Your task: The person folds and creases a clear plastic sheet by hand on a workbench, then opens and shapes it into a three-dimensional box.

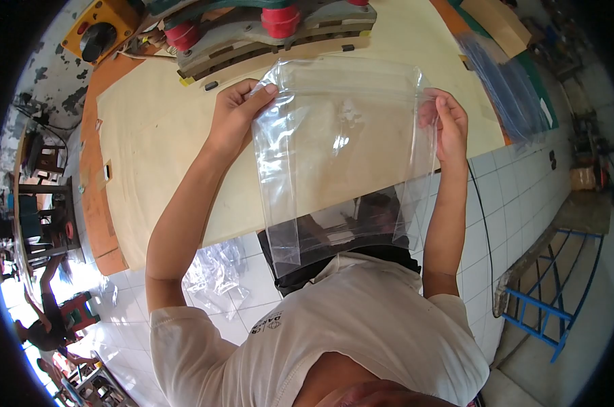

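A clear plastic bag (347,142) with folded side gussets is stretched between my two hands, over the table's near edge and my lap. My left hand (242,108) pinches its upper left side, thumb on top. On the opposite side, my right hand (448,125) grips the upper right edge, its fingers partly seen through the film. Light glints off the plastic, and the bag's lower end hangs near my shirt.
At the table's (157,149) far side stands a press-like machine (273,41) with red parts. A yellow control box (102,30) sits at upper left. Stacked plastic sheets (504,95) lie at right. More clear plastic (215,271) is on the floor; a blue metal rack (551,292) stands right.
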The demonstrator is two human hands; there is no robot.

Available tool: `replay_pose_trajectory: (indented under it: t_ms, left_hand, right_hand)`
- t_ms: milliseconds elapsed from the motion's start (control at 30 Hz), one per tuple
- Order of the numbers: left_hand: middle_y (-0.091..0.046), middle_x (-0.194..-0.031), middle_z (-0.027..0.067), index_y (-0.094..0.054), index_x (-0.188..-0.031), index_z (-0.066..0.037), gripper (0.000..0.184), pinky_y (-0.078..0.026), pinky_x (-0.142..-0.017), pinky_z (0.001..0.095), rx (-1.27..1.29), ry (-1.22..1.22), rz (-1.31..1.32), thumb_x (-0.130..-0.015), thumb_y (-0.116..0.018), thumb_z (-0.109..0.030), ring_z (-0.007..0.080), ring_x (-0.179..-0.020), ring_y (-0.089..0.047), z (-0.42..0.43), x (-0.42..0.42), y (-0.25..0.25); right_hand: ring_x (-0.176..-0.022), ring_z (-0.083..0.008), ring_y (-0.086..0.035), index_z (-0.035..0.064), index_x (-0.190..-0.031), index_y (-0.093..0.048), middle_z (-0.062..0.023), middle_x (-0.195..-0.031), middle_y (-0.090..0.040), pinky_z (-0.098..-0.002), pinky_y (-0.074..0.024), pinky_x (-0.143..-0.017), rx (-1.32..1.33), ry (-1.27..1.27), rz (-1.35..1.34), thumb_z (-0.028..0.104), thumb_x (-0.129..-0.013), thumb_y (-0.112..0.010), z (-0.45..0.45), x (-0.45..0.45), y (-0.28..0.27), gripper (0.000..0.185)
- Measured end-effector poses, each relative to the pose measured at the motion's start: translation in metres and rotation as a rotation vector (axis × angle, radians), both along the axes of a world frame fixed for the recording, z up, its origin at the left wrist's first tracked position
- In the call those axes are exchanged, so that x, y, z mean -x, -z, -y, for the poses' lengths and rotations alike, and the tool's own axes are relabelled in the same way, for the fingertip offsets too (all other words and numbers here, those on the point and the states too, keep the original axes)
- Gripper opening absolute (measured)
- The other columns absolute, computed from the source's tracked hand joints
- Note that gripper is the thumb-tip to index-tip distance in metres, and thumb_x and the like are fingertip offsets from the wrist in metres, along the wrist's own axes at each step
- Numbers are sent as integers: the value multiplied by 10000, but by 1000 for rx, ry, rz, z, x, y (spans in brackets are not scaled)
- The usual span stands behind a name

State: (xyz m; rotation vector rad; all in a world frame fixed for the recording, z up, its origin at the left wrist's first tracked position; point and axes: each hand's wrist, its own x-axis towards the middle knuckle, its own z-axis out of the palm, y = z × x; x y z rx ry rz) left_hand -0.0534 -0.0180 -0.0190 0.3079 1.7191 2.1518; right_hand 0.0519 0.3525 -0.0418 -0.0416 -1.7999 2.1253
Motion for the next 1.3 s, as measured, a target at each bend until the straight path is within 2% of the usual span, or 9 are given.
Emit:
replay_pose_trajectory:
  t_ms: [167, 367, 467, 567, 633, 833, 933, 1267, 1300]
  left_hand:
    - [-692, -851, 28, -680, -974, -1, 193, -481, -668, 230, -2, 18, -16, -977, -692, -194, 76, -712, -606, 2, 3, 4]
    - [-665, -812, 17, -673, -930, 13, 170, -451, -636, 229, -32, -21, 19, -969, -711, -148, 54, -700, -568, -2, -1, -2]
    - [-671, -811, 18, -675, -933, 12, 166, -458, -636, 228, -30, 16, 17, -968, -711, -146, 55, -698, -575, 1, 0, -1]
    - [-677, -812, 20, -678, -941, 11, 166, -464, -634, 227, -21, 13, 19, -967, -713, -149, 55, -694, -582, 0, -3, -5]
    - [-680, -813, 21, -681, -950, 12, 166, -467, -630, 229, -16, 1, 16, -966, -714, -150, 55, -687, -583, -1, -3, -4]
    - [-676, -812, 14, -681, -951, 13, 173, -459, -631, 224, -30, 0, 5, -969, -713, -156, 51, -691, -579, -1, -2, -2]
    - [-673, -809, 11, -681, -946, 10, 173, -454, -633, 221, -10, 8, 5, -970, -712, -158, 50, -690, -574, 0, -2, -3]
    - [-666, -801, 7, -683, -939, 3, 170, -450, -632, 221, -23, 6, -1, -968, -715, -161, 49, -689, -570, -1, -2, -3]
    - [-666, -801, 6, -683, -938, 2, 167, -449, -632, 221, -25, 6, 1, -969, -715, -160, 49, -690, -571, 0, -2, -2]
  right_hand:
    - [-678, -125, -615, -36, -1161, -671, -110, -836, -708, -276, -504, -631, 28, 0, 16, 227, -1044, -559, -2, 0, 0, 309]
    - [-687, -156, -627, -58, -1167, -665, -132, -841, -708, -297, -506, -629, 33, -21, 8, 119, -981, -552, -3, 0, 0, 280]
    - [-725, -171, -611, -86, -1218, -636, -104, -839, -676, -307, -499, -677, -20, -35, 24, 105, -938, -507, -3, -2, -4, 363]
    - [-740, -190, -613, -117, -1246, -605, -131, -863, -684, -309, -501, -692, -21, -81, -5, 106, -877, -495, -6, -2, -4, 446]
    - [-800, -206, -660, -127, -1245, -600, -173, -921, -712, -306, -517, -683, 18, -129, -37, 83, -822, -491, -10, -1, 0, 485]
    - [-897, -234, -686, -144, -1270, -576, -187, -1058, -700, -308, -531, -725, 20, -102, -36, 118, -752, -515, -8, -2, -1, 584]
    - [-917, -246, -690, -145, -1269, -573, -192, -1109, -691, -312, -536, -740, 30, -100, -37, 121, -743, -511, -8, -2, 0, 593]
    - [-925, -254, -690, -143, -1267, -575, -198, -1115, -690, -310, -529, -749, 65, -90, -45, 111, -771, -493, -8, -3, -1, 564]
    - [-898, -257, -683, -152, -1282, -556, -220, -1189, -668, -329, -532, -766, 37, -97, -23, 124, -784, -487, -10, -2, -1, 573]
